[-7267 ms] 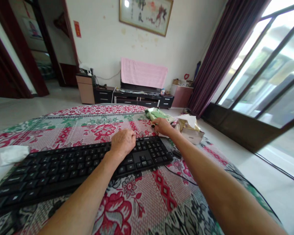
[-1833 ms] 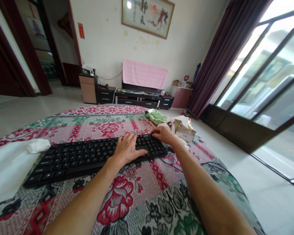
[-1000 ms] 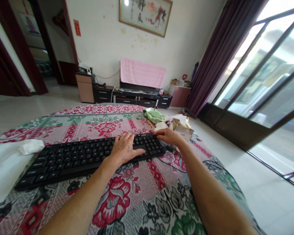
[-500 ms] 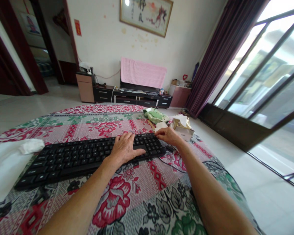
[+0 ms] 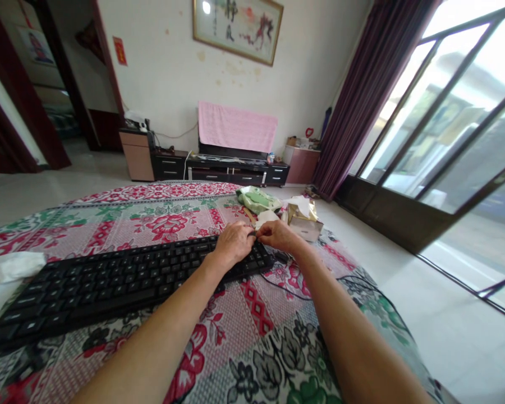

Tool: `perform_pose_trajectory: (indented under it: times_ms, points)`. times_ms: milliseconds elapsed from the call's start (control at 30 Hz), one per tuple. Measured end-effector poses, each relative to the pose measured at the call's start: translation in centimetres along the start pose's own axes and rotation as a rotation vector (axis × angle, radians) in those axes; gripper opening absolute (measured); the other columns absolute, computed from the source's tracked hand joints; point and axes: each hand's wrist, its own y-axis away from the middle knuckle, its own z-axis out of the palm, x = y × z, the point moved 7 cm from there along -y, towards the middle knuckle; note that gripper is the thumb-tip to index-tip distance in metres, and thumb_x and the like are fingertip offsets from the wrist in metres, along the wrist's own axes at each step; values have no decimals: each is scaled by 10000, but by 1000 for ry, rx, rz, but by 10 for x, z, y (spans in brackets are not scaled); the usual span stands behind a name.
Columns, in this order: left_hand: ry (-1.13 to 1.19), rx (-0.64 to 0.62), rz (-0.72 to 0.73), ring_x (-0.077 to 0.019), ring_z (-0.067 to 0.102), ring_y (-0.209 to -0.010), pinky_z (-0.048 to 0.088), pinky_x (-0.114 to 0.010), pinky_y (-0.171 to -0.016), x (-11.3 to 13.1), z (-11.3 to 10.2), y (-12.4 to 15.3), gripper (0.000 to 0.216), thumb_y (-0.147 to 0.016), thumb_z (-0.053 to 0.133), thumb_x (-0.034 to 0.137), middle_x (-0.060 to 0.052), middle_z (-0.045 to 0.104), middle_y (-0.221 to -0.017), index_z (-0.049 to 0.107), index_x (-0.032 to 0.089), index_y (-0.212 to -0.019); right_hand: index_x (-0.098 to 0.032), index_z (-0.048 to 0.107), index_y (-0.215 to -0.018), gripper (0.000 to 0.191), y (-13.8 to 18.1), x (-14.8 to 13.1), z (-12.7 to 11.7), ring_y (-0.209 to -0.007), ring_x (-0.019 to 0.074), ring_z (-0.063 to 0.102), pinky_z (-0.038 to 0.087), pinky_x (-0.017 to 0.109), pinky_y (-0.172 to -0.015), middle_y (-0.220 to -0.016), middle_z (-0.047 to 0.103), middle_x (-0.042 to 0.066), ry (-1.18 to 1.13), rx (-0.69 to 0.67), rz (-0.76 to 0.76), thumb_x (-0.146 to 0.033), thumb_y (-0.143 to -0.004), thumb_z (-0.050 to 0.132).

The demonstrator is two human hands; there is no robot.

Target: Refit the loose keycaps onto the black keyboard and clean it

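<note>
A black computer keyboard (image 5: 122, 280) lies slanted across the flowered tablecloth, its keys facing up. My left hand (image 5: 235, 244) is over its right-hand part, fingers curled in and closed near the upper right corner. Close beside it, my right hand (image 5: 278, 234) pinches with thumb and forefinger at that same corner. A small dark bit shows between the two hands' fingertips, too hidden to name. Beneath my hands, part of the number keys is covered. A black cable (image 5: 286, 289) runs over the cloth by my right forearm.
Behind my right hand are a green plastic packet (image 5: 258, 199) and a tissue box (image 5: 305, 221) with crumpled paper. At the left, a white cloth or paper (image 5: 19, 266) lies against the keyboard. The flowered tablecloth (image 5: 168, 224) covers the table, whose right edge drops to a tiled floor.
My left hand has moved right from resting spread on the keys to curling its fingers beside my right hand. The right hand stays pinched at the corner. The view has shifted slightly.
</note>
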Motion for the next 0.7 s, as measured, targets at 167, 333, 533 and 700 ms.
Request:
perform_pose_trajectory:
  times_ms: [167, 333, 533, 700]
  points:
    - [-42, -38, -81, -223, 570, -939, 429, -342, -863, -2, 13, -10, 279, -799, 459, 325, -58, 668, -931, 706, 234, -891, -175, 699, -722, 167, 0, 6, 2, -610, 126, 569, 442, 245, -598, -668, 662, 11, -69, -3, 16, -133, -648, 555]
    - [4, -30, -173, -210, 599, -912, 443, -320, -838, -8, 15, -12, 269, -768, 481, 308, -31, 694, -911, 710, 269, -904, -180, 710, -755, 179, 3, 9, 3, -646, 131, 580, 450, 241, -630, -681, 670, 0, -143, -29, 82, -173, -653, 562]
    - [65, -9, -199, -194, 601, -916, 437, -295, -848, -15, 20, -14, 254, -739, 519, 312, -20, 696, -942, 717, 264, -892, -145, 706, -727, 185, 8, 17, 5, -519, 112, 528, 420, 221, -504, -541, 604, 4, -269, -32, 259, -185, -669, 535]
    - [91, 35, -179, -185, 597, -916, 425, -282, -850, -17, 20, -12, 231, -751, 535, 320, -23, 695, -940, 724, 259, -869, -146, 711, -671, 191, 8, 10, 3, -504, 99, 480, 371, 222, -483, -517, 569, 5, -231, -44, 214, -269, -685, 564]
